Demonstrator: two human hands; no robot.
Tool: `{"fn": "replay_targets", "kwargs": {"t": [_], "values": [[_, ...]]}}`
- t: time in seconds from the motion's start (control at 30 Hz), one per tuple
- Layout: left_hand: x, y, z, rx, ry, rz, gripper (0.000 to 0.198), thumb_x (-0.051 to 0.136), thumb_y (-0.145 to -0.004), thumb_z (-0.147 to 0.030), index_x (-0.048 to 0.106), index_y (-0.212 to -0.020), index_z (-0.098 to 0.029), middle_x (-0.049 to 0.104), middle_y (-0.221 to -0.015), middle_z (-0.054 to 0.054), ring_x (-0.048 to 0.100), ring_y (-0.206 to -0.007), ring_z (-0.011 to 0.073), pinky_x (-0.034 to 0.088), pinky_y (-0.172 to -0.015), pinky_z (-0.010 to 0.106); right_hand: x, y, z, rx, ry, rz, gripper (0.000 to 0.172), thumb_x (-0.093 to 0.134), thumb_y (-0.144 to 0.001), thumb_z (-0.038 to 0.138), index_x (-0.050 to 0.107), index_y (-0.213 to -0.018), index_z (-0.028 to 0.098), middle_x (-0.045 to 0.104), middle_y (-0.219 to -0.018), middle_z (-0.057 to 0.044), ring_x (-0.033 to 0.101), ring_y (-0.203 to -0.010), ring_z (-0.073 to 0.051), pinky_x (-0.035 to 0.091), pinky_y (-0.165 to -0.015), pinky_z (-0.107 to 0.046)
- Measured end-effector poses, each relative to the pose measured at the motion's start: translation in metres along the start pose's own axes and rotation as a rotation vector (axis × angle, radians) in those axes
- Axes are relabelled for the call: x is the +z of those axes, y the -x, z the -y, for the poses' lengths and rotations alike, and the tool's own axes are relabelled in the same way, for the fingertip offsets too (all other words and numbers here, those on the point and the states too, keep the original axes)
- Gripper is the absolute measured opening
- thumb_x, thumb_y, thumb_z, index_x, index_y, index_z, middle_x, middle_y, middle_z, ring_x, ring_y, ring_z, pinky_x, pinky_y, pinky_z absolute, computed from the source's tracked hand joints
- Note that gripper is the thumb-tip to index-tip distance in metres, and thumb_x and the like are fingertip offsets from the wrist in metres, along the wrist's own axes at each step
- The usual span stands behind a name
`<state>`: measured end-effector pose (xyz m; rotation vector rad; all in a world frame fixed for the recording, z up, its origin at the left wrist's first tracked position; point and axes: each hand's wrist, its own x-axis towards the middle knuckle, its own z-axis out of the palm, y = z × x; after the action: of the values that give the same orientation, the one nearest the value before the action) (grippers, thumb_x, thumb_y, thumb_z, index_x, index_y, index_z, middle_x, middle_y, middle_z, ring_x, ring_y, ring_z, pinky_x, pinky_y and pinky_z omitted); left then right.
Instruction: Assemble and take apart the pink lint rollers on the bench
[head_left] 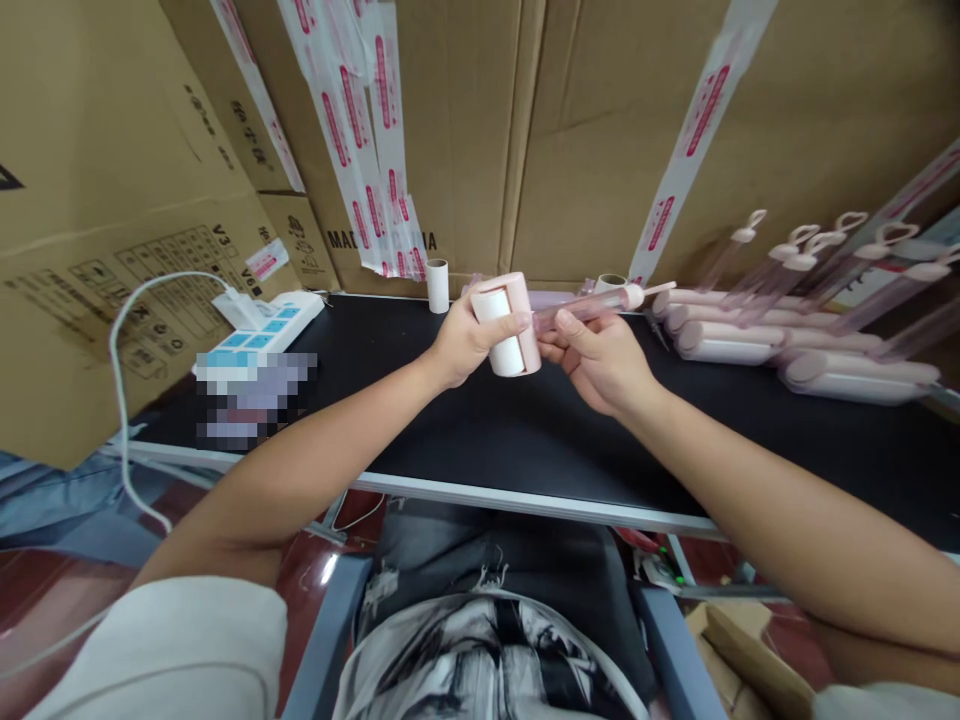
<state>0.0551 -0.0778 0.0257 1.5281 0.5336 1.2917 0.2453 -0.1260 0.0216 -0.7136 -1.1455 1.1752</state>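
Note:
Above the black tabletop I hold a lint roller [531, 345] with a white paper roll and a pale pink cover. My left hand [466, 338] is closed round the head, its thumb across the white roll. My right hand [607, 362] pinches the translucent pink handle [592, 305] between thumb and fingers, just right of the head. The handle points right and slightly up, its pink end past my right hand. Parts of the fingers on both hands are hidden behind the roller.
Several similar pink lint rollers [727, 340] lie at the right with handles raised. A white paper roll [437, 285] stands at the back, another [611, 283] behind the handle. A power strip [274, 325] with a white cable sits left. Cardboard walls [622, 120] enclose the black table [480, 440].

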Motion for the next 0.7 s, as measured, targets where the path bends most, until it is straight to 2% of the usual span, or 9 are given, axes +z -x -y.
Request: {"fn": "replay_targets", "kwargs": {"t": [0.07, 0.17, 0.23, 0.3, 0.37, 0.43, 0.57, 0.7], "values": [[-0.007, 0.001, -0.004, -0.028, 0.021, -0.005, 0.058, 0.100, -0.066, -0.044, 0.064, -0.104, -0.019, 0.074, -0.095, 0.002, 0.072, -0.087, 0.0178, 0.060, -0.085, 0.033, -0.003, -0.001, 0.006, 0.044, -0.006, 0.000, 0.060, 0.093, -0.074, 0.078, 0.072, -0.098, 0.026, 0.084, -0.094, -0.004, 0.080, -0.088, -0.023, 0.068, -0.084, -0.039], [-0.028, 0.000, -0.007, 0.016, -0.043, 0.004, 0.057, 0.101, -0.062, -0.039, 0.062, -0.098, -0.019, 0.076, -0.092, 0.001, 0.074, -0.083, 0.0186, 0.062, -0.084, 0.035, -0.015, -0.009, 0.015, 0.124, 0.017, -0.017, 0.068, 0.073, -0.084, 0.093, 0.070, -0.094, 0.026, 0.075, -0.074, -0.003, 0.072, -0.065, -0.021, 0.063, -0.064, -0.037], [-0.041, -0.002, -0.008, 0.062, -0.122, -0.019, 0.058, 0.101, -0.058, -0.037, 0.059, -0.095, -0.021, 0.076, -0.091, 0.000, 0.075, -0.081, 0.0187, 0.062, -0.083, 0.035, -0.023, -0.014, 0.017, 0.179, 0.076, 0.011, 0.065, 0.075, -0.084, 0.090, 0.066, -0.085, 0.025, 0.064, -0.061, 0.001, 0.057, -0.050, -0.017, 0.055, -0.051, -0.034], [-0.048, -0.002, -0.010, 0.076, -0.171, -0.047, 0.059, 0.100, -0.058, -0.038, 0.058, -0.096, -0.022, 0.075, -0.090, 0.000, 0.075, -0.081, 0.0191, 0.062, -0.082, 0.035, -0.028, -0.017, 0.017, 0.181, 0.149, 0.062, 0.062, 0.086, -0.081, 0.081, 0.061, -0.076, 0.025, 0.057, -0.057, 0.003, 0.047, -0.045, -0.013, 0.049, -0.046, -0.032], [-0.049, -0.002, -0.014, 0.050, -0.157, -0.074, 0.058, 0.097, -0.060, -0.041, 0.060, -0.102, -0.022, 0.074, -0.090, -0.001, 0.075, -0.081, 0.0196, 0.064, -0.081, 0.037, -0.031, -0.017, 0.016, 0.067, 0.241, 0.107, 0.060, 0.091, -0.079, 0.077, 0.063, -0.076, 0.024, 0.059, -0.059, 0.002, 0.047, -0.046, -0.013, 0.048, -0.048, -0.032], [-0.045, -0.001, -0.020, -0.007, -0.117, -0.091, 0.055, 0.091, -0.065, -0.042, 0.061, -0.107, -0.023, 0.073, -0.088, 0.000, 0.074, -0.078, 0.0201, 0.065, -0.081, 0.040, -0.034, -0.015, 0.015, -0.154, 0.402, 0.119, 0.056, 0.087, -0.083, 0.079, 0.072, -0.085, 0.025, 0.065, -0.065, 0.000, 0.056, -0.052, -0.016, 0.051, -0.053, -0.033], [-0.037, -0.002, -0.030, -0.120, -0.060, -0.081, 0.041, 0.080, -0.068, -0.041, 0.059, -0.098, -0.021, 0.071, -0.083, 0.002, 0.074, -0.075, 0.0218, 0.068, -0.086, 0.051, -0.042, -0.011, 0.017, -0.604, 0.819, 0.016, 0.056, 0.078, -0.090, 0.081, 0.082, -0.106, 0.027, 0.077, -0.083, -0.005, 0.071, -0.072, -0.023, 0.059, -0.070, -0.039], [-0.032, -0.004, -0.033, -0.246, -0.016, -0.094, 0.040, 0.076, -0.066, -0.042, 0.059, -0.094, -0.020, 0.069, -0.080, 0.004, 0.075, -0.076, 0.0244, 0.069, -0.093, 0.057, -0.048, -0.010, 0.017, -0.798, 1.006, -0.020, 0.055, 0.071, -0.096, 0.079, 0.081, -0.111, 0.027, 0.080, -0.094, -0.010, 0.075, -0.086, -0.029, 0.062, -0.084, -0.045]]}}
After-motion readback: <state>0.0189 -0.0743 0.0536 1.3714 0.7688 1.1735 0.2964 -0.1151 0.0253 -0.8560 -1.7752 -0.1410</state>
